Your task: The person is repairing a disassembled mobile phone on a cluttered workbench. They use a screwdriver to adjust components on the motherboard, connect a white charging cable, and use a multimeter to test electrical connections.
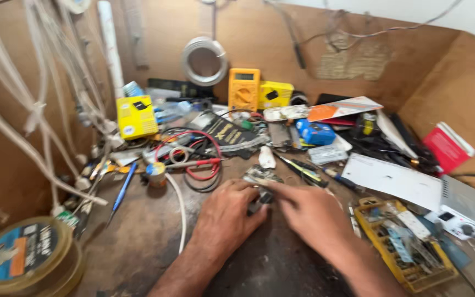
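Hands are meeting at the near centre of a cluttered workbench [138, 236]. The left hand [227, 212] and right hand [309, 212] are both curling their fingers closed around a small dark part [261, 199], pinched between the fingertips. Just beyond it, a small circuit board [259, 175] is lying; farther back, an orange multimeter [244, 88] is standing.

We see a small electronics repair bench, boxed in by bare brown board walls. A yellow multimeter [243, 89] stands at the back, its red leads [196, 157] looped over the worn top. A wire coil [204, 60] hangs on the wall and white cables [39, 104] droop at the left. We also find a solder reel [23, 256], a parts tray [408, 247], a white power unit [460, 212], screwdrivers [123, 188] and scattered small boxes [136, 116].
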